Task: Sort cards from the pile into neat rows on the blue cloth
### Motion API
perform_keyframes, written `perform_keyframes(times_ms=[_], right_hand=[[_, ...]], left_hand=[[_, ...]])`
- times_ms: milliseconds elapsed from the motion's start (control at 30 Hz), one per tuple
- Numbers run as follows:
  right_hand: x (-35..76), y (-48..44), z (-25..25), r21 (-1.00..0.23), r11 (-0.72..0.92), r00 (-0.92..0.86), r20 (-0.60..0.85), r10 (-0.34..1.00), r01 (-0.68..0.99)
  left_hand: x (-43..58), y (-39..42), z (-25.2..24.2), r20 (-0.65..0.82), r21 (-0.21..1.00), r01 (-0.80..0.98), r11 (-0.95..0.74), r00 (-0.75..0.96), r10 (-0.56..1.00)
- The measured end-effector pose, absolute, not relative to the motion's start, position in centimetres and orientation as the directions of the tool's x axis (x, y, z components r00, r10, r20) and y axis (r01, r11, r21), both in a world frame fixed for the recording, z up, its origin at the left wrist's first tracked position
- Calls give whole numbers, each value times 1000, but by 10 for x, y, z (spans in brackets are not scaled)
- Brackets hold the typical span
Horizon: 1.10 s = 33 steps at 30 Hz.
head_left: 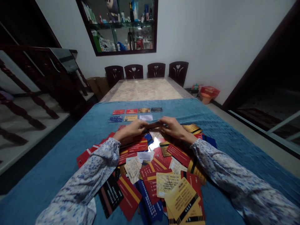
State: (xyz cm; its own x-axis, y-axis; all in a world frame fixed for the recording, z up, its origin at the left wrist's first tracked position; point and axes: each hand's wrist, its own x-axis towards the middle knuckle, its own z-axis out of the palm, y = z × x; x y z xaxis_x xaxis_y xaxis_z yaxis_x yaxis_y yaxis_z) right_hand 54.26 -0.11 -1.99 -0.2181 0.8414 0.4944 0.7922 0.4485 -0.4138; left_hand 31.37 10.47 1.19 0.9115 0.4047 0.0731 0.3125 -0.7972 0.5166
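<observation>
My left hand [133,128] and my right hand [172,127] meet over the blue cloth [211,131], both closed on the ends of a card [153,125] held edge-on between them. Under and in front of my wrists lies a loose heap of plastic cards [154,175] in red, yellow, blue, black and white. Beyond my hands, several cards lie face up in two neat rows: a far row [137,110] and a nearer row [130,118].
The blue cloth covers the near half of a long table; bare marble top [144,90] shows beyond. Several dark chairs [145,71] stand at the far end. A wooden stair rail [28,78] is at left, a glass wall cabinet [122,26] behind, a red bag [209,92] on the floor right.
</observation>
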Motion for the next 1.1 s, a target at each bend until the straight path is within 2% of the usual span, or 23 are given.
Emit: perform_keyframes(times_ms=[200, 400, 467, 633, 700, 900, 1100], right_hand=[[544, -1, -17, -405, 549, -181, 661, 729, 731], [545, -3, -11, -317, 563, -182, 731, 658, 764], [545, -4, -9, -269, 570, -220, 733, 644, 776], [545, -8, -2, -49, 553, -343, 738, 582, 832], [544, -8, -1, -14, 549, -361, 738, 570, 836], [537, -9, -3, -89, 569, -337, 727, 599, 818], [533, -10, -2, -130, 566, -341, 681, 648, 814]], left_hand=[[314, 105, 11, 125, 529, 242, -813, 926, 357], [316, 107, 9, 318, 469, 154, -870, 889, 329], [316, 106, 10, 372, 457, 140, -878, 867, 332], [319, 96, 14, 479, 476, 74, -876, 814, 329], [322, 92, 17, 496, 495, 54, -867, 802, 334], [330, 79, 15, 447, 551, 59, -833, 821, 354], [334, 77, 2, 408, 557, 175, -812, 794, 451]])
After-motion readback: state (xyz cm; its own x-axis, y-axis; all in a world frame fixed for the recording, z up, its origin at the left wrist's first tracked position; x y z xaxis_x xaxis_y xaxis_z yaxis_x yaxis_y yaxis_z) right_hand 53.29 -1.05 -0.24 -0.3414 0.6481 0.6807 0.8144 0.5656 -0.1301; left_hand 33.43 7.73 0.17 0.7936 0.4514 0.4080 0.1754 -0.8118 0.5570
